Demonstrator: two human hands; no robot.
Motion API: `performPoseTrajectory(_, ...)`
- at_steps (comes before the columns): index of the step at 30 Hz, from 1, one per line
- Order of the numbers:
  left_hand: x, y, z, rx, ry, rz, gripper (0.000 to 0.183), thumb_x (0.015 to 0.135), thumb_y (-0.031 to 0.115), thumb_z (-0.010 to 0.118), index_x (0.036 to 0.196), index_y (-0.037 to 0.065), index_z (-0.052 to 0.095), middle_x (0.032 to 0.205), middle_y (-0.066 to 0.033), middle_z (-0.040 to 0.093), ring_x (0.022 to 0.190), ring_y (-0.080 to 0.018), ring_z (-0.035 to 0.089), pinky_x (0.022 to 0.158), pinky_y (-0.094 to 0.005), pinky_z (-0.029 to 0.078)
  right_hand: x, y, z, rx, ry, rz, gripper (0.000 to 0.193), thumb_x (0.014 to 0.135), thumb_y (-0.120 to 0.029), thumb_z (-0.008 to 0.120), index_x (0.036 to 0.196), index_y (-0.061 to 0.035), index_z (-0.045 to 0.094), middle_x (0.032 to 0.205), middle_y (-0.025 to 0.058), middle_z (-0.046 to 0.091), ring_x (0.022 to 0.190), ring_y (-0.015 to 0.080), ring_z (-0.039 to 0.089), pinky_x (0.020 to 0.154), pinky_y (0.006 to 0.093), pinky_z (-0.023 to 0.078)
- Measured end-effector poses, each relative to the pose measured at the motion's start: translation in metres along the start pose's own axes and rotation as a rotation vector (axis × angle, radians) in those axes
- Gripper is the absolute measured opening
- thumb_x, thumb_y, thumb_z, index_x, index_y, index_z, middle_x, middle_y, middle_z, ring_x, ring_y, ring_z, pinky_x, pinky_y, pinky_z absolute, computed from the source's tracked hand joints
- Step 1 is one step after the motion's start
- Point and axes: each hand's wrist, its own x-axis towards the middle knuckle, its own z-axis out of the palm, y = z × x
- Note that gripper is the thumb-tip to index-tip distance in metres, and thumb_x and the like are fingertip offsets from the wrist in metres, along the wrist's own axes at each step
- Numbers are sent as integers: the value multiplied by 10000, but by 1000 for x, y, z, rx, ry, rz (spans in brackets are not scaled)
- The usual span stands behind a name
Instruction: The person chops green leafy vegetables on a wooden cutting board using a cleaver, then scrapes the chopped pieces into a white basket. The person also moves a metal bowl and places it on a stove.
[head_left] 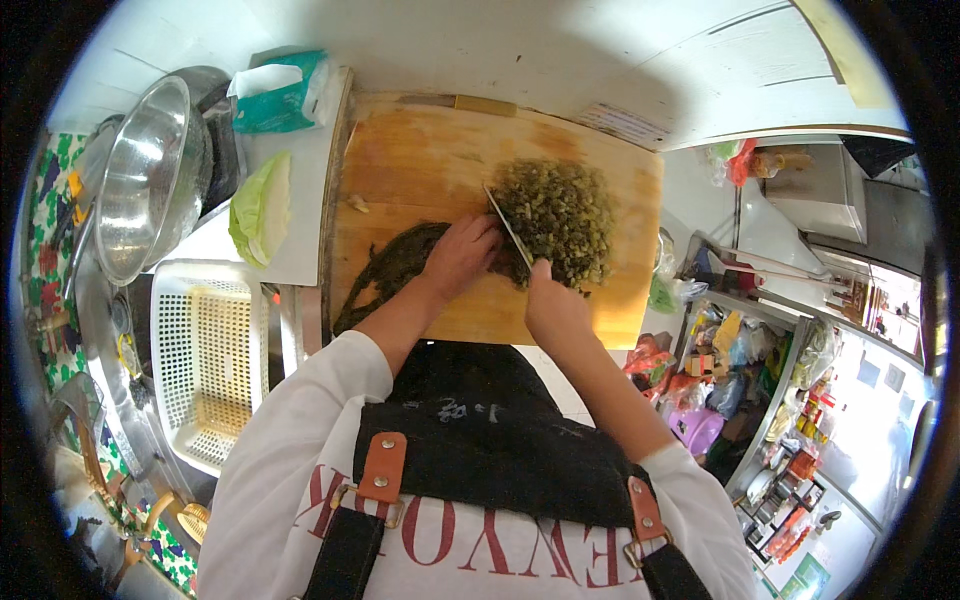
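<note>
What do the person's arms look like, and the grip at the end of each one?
Both arms wear plain white, loose sleeves, ending near the elbows. Below that, the forearms are bare. The left grip and right grip are ordinary bare hands with fingers: no gloves or watch that I can see.

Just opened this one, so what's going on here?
A person at a wooden board has a knife in the right-hand grip. The left-hand grip is on some dark greens, left of the knife. A heap of chopped green pieces lies to its right, and part of the greens looks uncut. A cabbage piece sits left of the board.
</note>
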Motion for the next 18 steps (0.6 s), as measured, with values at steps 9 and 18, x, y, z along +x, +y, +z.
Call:
performPoseTrajectory(9,-3,1,0,-97,30,-89,214,739,58,641,939,29,572,1043,-133,529,994,-336,510,840,-416,453,3,-12,-11,3,15,-46,144,890,-104,411,989,-11,367,751,262,636,716,452,629,631,528,498)
performPoseTrajectory(18,1,5,-13,-82,31,-30,212,743,75,637,944,43,576,1045,-130,530,982,-336,511,840,-425,444,32,-17,-11,55,101,-93,143,942,-158,372,983,-23,349,753,278,627,728,470,612,651,557,475)
